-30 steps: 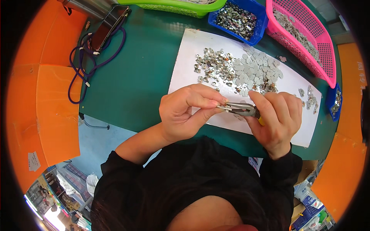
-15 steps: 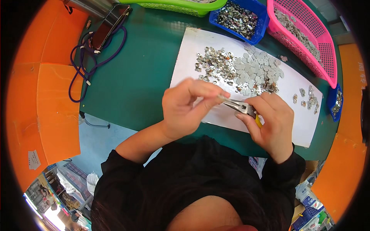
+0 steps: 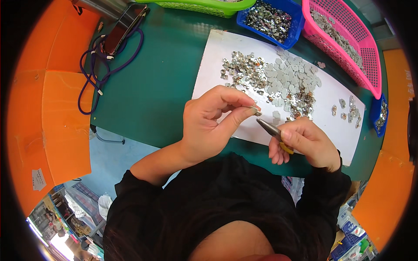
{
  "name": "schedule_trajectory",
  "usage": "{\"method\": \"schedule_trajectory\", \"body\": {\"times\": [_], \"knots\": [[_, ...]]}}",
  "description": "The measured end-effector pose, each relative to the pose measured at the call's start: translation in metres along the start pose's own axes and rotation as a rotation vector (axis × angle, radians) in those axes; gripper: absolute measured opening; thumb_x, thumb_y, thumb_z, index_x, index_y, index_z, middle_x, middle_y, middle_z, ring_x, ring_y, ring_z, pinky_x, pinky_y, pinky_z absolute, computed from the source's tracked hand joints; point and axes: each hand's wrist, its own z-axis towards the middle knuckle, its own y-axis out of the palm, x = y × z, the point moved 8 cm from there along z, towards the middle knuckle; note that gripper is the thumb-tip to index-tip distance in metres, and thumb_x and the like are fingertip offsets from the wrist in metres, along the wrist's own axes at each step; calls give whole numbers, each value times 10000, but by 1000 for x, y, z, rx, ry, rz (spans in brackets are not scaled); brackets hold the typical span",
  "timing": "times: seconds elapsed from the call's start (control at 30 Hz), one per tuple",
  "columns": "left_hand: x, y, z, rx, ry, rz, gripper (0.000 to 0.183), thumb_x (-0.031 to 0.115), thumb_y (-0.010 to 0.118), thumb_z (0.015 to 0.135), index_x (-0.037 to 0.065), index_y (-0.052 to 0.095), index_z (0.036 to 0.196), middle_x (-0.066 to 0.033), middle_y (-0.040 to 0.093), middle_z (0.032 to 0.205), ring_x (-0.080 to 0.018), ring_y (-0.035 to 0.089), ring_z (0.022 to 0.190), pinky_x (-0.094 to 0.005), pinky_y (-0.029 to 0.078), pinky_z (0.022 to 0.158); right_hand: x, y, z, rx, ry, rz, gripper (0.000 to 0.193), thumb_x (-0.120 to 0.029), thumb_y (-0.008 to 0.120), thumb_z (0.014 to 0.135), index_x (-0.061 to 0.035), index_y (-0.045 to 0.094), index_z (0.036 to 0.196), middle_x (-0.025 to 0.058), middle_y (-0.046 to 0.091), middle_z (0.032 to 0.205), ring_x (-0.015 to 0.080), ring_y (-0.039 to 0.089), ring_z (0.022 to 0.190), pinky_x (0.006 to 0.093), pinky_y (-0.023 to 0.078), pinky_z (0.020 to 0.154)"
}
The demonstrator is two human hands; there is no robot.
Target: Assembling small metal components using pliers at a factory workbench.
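Between the thumb and forefinger of my left hand [image 3: 213, 119] is a small metal piece [image 3: 257, 112], partly hidden by the fingertips. My right hand [image 3: 305, 141] grips yellow-handled pliers [image 3: 270, 129]; their dark, narrow jaws point up and left, just short of that piece. Both hands are over the near part of a white sheet [image 3: 217, 52]. Beyond them on the sheet lie a heap of shiny ring-like metal parts [image 3: 244, 71], a spread of flat grey pieces [image 3: 289, 74] and a smaller pile of shiny bits [image 3: 302, 104].
A few loose parts [image 3: 348, 114] lie at the sheet's right. Along the far edge of the green table [image 3: 170, 56] stand a green basket [image 3: 209, 8], a blue bin [image 3: 289, 41] and a pink basket [image 3: 348, 78]. A small blue tray [image 3: 378, 115] sits right; a phone [image 3: 119, 37] with purple cord lies left.
The pliers have come away from the piece in my left hand and turned in my right hand, which moved slightly down. My left hand stays nearly in place.
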Motion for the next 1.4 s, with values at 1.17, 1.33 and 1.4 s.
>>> {"method": "schedule_trajectory", "body": {"times": [1.17,1.33,1.4], "knots": [[-2,2,5,-63,-115,-35,174,-18,627,917,42,467,888,-81,638,885,-124,638,843,-279,542,772,-31,-10,-25,553,-283,-530,187,-163,624,901,2,617,812,127,555,634,267,540,550,332,417,528],[1,9,4,-109,-96,31,182,-47,626,908,39,466,889,-71,625,881,-94,585,804,-248,494,750,-33,-5,-22,555,-333,-556,207,-173,631,905,8,617,805,129,550,624,268,539,539,333,412,521],[2,9,3,-116,-92,59,181,-54,622,908,37,466,890,-71,622,883,-92,576,802,-245,483,747,-31,-5,-21,539,-288,-548,215,-177,636,904,7,618,795,134,540,617,275,529,518,339,407,508]]}}
